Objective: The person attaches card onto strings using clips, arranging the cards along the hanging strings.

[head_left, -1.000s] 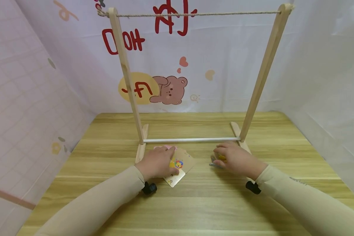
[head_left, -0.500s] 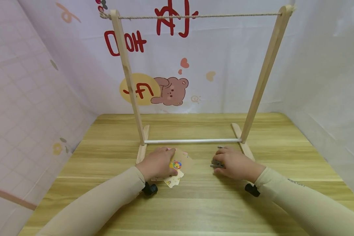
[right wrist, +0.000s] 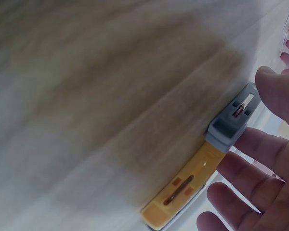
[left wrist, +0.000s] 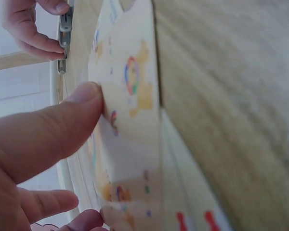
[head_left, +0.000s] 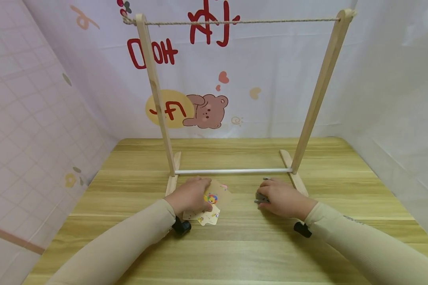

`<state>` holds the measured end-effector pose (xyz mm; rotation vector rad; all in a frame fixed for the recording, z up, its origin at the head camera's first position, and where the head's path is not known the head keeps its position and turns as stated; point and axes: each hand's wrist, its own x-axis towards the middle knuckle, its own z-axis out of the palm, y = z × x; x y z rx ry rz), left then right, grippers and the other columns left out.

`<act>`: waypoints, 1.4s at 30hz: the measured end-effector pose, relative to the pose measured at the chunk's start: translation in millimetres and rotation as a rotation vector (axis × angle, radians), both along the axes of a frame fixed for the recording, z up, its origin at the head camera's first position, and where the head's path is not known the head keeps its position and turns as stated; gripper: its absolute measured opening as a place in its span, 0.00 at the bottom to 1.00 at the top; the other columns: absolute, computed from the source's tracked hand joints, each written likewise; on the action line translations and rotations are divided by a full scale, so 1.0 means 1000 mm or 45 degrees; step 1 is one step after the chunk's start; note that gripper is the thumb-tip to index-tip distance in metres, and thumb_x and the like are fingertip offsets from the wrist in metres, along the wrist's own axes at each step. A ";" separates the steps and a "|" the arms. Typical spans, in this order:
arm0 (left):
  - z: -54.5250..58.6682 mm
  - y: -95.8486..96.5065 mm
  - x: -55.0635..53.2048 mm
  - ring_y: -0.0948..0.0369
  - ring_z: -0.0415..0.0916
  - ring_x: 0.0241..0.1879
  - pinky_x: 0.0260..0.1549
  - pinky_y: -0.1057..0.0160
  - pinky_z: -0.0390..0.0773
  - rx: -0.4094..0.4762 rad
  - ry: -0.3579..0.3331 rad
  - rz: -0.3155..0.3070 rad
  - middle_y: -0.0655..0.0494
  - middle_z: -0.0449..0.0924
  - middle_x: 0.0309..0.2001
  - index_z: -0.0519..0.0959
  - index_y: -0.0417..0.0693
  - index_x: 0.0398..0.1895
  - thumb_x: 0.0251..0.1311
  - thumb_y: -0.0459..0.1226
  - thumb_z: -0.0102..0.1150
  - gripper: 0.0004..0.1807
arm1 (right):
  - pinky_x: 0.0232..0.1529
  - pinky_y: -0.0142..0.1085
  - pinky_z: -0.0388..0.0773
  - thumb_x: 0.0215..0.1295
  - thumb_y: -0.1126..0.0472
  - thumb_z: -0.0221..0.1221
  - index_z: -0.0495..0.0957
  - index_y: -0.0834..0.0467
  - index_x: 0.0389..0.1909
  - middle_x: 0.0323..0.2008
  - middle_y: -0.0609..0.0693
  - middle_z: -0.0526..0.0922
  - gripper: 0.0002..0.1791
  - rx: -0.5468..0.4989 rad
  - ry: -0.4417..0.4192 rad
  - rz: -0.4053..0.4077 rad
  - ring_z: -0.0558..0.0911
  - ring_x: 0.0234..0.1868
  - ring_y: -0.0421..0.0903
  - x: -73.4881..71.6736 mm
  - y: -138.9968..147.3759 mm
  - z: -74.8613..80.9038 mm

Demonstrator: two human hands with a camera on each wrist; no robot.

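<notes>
My left hand (head_left: 190, 196) rests over several loose printed paper cards (head_left: 209, 216) on the table. In the left wrist view its thumb touches the edge of a cream card (left wrist: 118, 72) with small cartoon figures, and the other fingers lie loosely bent near the far edge. My right hand (head_left: 284, 198) lies over a few clothes pegs on the table. In the right wrist view a grey peg (right wrist: 231, 120) and a yellow peg (right wrist: 183, 192) lie end to end, thumb and fingers touching the grey one's sides. The palm hides part of the group in the head view.
Behind both hands stands a wooden frame (head_left: 321, 91) with twine (head_left: 242, 22) strung across its top and a white rod (head_left: 233, 171) low down. The wooden table (head_left: 221, 257) meets printed curtain walls (head_left: 285, 79) at the back and sides.
My left hand has shifted slightly, and the cards under it lie differently, more of them showing toward the near left. My right hand has drawn the pegs closer together beneath its fingers.
</notes>
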<state>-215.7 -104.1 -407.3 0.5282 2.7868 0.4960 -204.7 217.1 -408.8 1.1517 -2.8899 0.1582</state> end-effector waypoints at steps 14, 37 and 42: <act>-0.002 0.006 -0.004 0.52 0.72 0.52 0.49 0.54 0.80 0.000 -0.042 0.091 0.48 0.76 0.58 0.68 0.44 0.76 0.49 0.59 0.81 0.55 | 0.56 0.51 0.81 0.65 0.53 0.73 0.86 0.55 0.45 0.45 0.49 0.85 0.13 0.005 0.023 -0.013 0.82 0.52 0.53 0.001 -0.008 -0.004; -0.002 0.007 -0.011 0.51 0.72 0.60 0.59 0.51 0.77 0.138 -0.053 0.132 0.48 0.75 0.62 0.70 0.46 0.74 0.43 0.51 0.86 0.54 | 0.54 0.48 0.81 0.64 0.55 0.73 0.85 0.55 0.43 0.43 0.48 0.84 0.12 -0.026 0.048 0.005 0.82 0.48 0.49 0.000 -0.009 -0.005; -0.001 0.005 -0.012 0.54 0.78 0.45 0.45 0.57 0.80 0.248 -0.112 0.147 0.45 0.70 0.61 0.68 0.50 0.76 0.45 0.46 0.86 0.53 | 0.49 0.46 0.81 0.64 0.55 0.73 0.85 0.55 0.44 0.41 0.46 0.84 0.12 -0.044 0.045 0.001 0.81 0.45 0.47 0.000 -0.009 -0.005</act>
